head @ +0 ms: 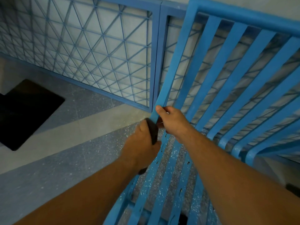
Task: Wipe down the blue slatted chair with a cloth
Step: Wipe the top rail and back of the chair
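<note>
— Blue paint on everything. Where is the chair [243,15] in all this?

— Right side of the view, its back near the wire fence [97,54]. The seat slats run towards the person and the back slats rise away.

— And the cloth [152,130]?

— It's dark, and folded round the chair's outer left rail [176,62], low down where the back meets the seat. The left hand [141,143] grips it, with the fingers curled round cloth and rail together.

— What about the right hand [172,120]?

— It holds the same rail just above the cloth, thumb on the near face and the other fingers wrapped behind. The two hands look close enough to touch, but I can't be sure.

— So which way does the wipe go?

— The rail's long axis climbs up and to the right from the hands, so that is my guess. The left hand is the one on the cloth. The right hand sits directly in its path and would have to shift or let go first.

— Could it go down instead?

— Yes, the seat edge continues towards the person. The seat slats have small dark marks, either drips or holes.

— Any writing or labels?

— None that I can read on the chair, the cloth, the fence or the black mat [27,111] lying on the speckled floor [81,127] well to the left.
</note>
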{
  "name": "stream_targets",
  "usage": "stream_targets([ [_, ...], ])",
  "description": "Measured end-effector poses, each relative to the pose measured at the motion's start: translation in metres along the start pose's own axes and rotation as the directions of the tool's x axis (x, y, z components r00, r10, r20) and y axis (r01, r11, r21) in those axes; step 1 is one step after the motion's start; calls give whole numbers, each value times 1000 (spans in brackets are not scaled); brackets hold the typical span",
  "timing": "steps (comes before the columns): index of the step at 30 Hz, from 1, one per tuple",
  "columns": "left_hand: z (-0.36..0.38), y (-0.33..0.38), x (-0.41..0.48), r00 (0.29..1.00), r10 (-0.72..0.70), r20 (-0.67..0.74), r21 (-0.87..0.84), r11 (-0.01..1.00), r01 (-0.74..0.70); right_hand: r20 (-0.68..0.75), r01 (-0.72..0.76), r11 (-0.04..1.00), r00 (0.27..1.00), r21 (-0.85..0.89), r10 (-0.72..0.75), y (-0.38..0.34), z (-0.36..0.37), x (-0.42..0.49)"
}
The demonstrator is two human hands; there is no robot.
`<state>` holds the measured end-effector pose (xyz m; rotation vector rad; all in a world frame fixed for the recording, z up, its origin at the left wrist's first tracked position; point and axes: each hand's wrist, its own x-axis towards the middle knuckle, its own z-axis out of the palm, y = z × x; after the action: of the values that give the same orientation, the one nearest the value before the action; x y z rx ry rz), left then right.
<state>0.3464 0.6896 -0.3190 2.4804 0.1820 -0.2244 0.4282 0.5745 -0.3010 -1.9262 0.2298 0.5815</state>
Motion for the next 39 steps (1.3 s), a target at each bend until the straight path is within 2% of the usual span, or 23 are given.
stream_targets([
  [3, -15, -17, 2, 978, -50, 201, -50, 997, 61, -6, -11, 1000, 1000, 15, 11, -3, 4, -2],
  [6, -23, -14, 21, 961, -54, 273, -15, 998, 61, -29, -13, 1000, 1000, -19, 13, -4, 3, -2],
  [9, -23, -3, 25, 980, -113, 166, 182, 980, 82, -15, -26, 1000, 1000, -13, 26, -8, 1, -3],
  [12, -7, 11, -1, 984, -177, -3, 128, 976, 176, -5, -42, 999, 999, 11, 42, -8, 2, -5],
  [15, 7, 15, -17, 989, -95, -111, 147, 983, 111, -14, -36, 999, 999, -10, 36, -7, 5, -5],
  [16, 6, 10, -10, 990, -97, -101, 116, 987, 108, -19, -33, 999, 999, -19, 33, -6, 5, -3],
  [19, -4, 2, 18, 982, -168, 83, -58, 983, 173, -45, -26, 999, 999, -30, 25, -5, 6, -2],
  [21, -2, 6, 17, 980, -195, 35, -64, 978, 197, -52, -14, 999, 999, -30, 13, -4, 6, -3],
  [23, 5, 11, -8, 978, -183, -102, 68, 979, 191, -33, -12, 1000, 999, -23, 12, -4, 6, -5],
  [25, 8, 8, -40, 981, -110, -158, 156, 979, 135, -20, -15, 1000, 1000, -2, 15, -7, 6, -8],
  [27, 4, -3, -57, 988, -130, -84, 137, 981, 140, -29, -22, 1000, 999, 22, 23, -9, 7, -11],
  [30, -5, -10, -41, 965, -247, 84, 70, 968, 241, -42, -33, 999, 999, 32, 34, -8, 12, -19],
  [31, -5, -8, -33, 966, -246, 86, 75, 968, 240, -27, -37, 999, 999, 23, 38, -5, 15, -23],
  [34, 1, 3, -28, 965, -259, -41, 81, 962, 262, 68, -70, 997, 995, 32, 68, 9, 22, -39],
  [36, 5, 5, -45, 975, -189, -117, 161, 965, 206, 101, -103, 993, 990, 53, 98, 20, 27, -45],
  [39, 4, -8, -77, 987, -122, -107, 144, 980, 137, 82, -88, 994, 993, 59, 83, 31, 37, -54],
])
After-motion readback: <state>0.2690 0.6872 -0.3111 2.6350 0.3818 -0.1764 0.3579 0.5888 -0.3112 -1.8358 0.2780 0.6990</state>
